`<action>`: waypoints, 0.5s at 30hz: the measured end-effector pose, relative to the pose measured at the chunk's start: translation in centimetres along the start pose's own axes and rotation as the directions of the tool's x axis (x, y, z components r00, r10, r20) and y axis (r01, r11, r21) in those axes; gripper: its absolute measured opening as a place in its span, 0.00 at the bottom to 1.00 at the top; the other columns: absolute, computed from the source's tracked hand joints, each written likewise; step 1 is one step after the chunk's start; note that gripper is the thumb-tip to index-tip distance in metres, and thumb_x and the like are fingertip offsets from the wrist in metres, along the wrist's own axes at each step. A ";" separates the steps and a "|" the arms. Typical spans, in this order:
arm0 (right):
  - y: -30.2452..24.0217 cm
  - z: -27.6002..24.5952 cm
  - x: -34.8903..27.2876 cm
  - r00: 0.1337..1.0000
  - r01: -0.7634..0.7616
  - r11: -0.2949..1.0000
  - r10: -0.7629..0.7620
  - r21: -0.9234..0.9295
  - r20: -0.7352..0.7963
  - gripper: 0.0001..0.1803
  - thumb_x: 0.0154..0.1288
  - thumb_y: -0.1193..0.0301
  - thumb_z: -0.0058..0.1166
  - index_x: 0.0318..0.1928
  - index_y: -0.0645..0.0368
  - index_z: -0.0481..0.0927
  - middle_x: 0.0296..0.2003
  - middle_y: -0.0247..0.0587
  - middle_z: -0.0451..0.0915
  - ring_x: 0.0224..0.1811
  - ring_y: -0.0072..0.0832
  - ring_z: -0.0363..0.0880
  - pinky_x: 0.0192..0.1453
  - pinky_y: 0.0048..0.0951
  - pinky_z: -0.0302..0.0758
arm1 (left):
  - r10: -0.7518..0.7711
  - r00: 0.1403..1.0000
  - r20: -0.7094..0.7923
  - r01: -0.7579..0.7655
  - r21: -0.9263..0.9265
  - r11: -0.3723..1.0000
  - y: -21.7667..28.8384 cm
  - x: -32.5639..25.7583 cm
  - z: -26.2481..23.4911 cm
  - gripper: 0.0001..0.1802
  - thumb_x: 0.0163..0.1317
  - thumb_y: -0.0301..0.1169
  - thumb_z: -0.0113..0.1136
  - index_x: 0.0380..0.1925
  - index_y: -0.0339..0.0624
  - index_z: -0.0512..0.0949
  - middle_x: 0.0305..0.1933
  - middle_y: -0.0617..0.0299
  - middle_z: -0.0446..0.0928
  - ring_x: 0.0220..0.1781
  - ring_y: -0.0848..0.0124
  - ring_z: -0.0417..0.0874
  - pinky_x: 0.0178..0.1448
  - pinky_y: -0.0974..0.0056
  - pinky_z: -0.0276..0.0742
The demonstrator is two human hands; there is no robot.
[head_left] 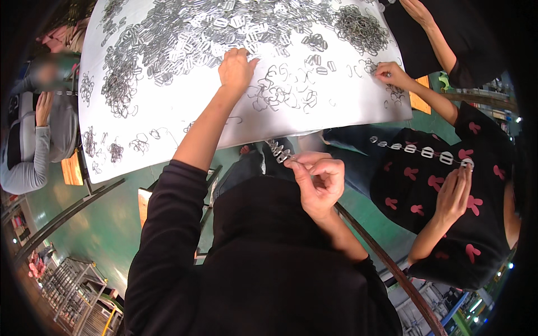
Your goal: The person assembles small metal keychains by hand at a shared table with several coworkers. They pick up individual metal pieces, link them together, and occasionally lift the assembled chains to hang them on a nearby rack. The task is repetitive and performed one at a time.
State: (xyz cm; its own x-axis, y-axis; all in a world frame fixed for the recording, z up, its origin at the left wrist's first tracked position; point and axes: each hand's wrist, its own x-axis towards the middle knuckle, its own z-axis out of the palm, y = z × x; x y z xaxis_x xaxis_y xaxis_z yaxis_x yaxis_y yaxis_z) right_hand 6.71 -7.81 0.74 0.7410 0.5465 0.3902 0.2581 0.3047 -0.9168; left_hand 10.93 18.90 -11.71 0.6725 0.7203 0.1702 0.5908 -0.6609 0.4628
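My left hand (pixel 236 71) rests at the near edge of a large heap of flat metal slide buckles (pixel 185 42) on the white-covered table (pixel 246 127). Its thumb is stretched away from the bent fingers, and nothing shows between them. Below the table edge, in front of my body, my right hand (pixel 321 183) pinches the end of a chain of linked metal buckles (pixel 282 154), which slants up toward the table. Just right of my left hand lie loose bent wire hooks (pixel 283 92), with a few buckles (pixel 322 64) beyond them.
A dense pile of wire hooks (pixel 361 31) lies at the far right, and smaller clusters (pixel 115 152) at the left. At right, a co-worker's hand (pixel 457 193) holds a similar chain (pixel 427 152), and their other hand (pixel 392 74) touches hooks. Another person (pixel 39 140) sits left.
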 end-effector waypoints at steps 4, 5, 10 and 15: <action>0.0 -0.4 0.1 0.999 0.005 0.998 -0.001 -0.070 0.054 0.16 0.57 0.91 0.54 0.37 0.61 0.64 0.35 0.49 0.76 0.35 0.33 0.81 0.40 0.30 0.81 | -0.006 0.996 0.087 0.004 0.020 1.000 0.4 0.8 0.7 0.12 0.53 0.38 0.67 0.35 0.46 0.81 0.38 0.60 0.78 0.46 0.62 0.77 0.46 0.58 0.75; 0.1 -0.4 0.1 0.999 0.006 0.997 -0.002 -0.080 0.051 0.16 0.57 0.91 0.54 0.37 0.61 0.65 0.35 0.49 0.76 0.35 0.33 0.81 0.40 0.30 0.81 | -0.016 0.997 0.074 0.016 0.003 1.000 0.6 0.7 0.7 0.13 0.53 0.38 0.68 0.36 0.47 0.81 0.38 0.60 0.78 0.46 0.62 0.77 0.46 0.58 0.75; 0.4 -0.3 -0.3 1.000 -0.022 0.999 0.021 -0.049 -0.005 0.16 0.53 0.91 0.58 0.34 0.63 0.67 0.34 0.50 0.81 0.35 0.29 0.81 0.40 0.27 0.81 | -0.058 0.993 0.107 0.057 0.011 0.998 1.3 0.5 0.7 0.15 0.50 0.37 0.70 0.37 0.48 0.80 0.41 0.61 0.76 0.49 0.61 0.75 0.47 0.57 0.76; 0.4 -0.2 -1.0 1.000 0.006 0.997 -0.007 -0.071 -0.004 0.16 0.53 0.91 0.58 0.35 0.63 0.67 0.35 0.50 0.81 0.35 0.29 0.82 0.41 0.27 0.81 | -0.035 0.988 0.152 0.044 -0.059 0.997 0.8 0.5 0.5 0.14 0.50 0.36 0.70 0.36 0.46 0.79 0.36 0.61 0.78 0.43 0.63 0.78 0.45 0.57 0.75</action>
State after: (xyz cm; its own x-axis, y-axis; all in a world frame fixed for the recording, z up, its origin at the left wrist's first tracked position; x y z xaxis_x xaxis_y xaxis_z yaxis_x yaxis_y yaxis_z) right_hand 6.21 -8.40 0.00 0.7414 0.5417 0.3961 0.3063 0.2520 -0.9180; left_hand 11.97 18.61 -11.70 0.7115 0.7024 0.0203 0.5923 -0.6150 0.5205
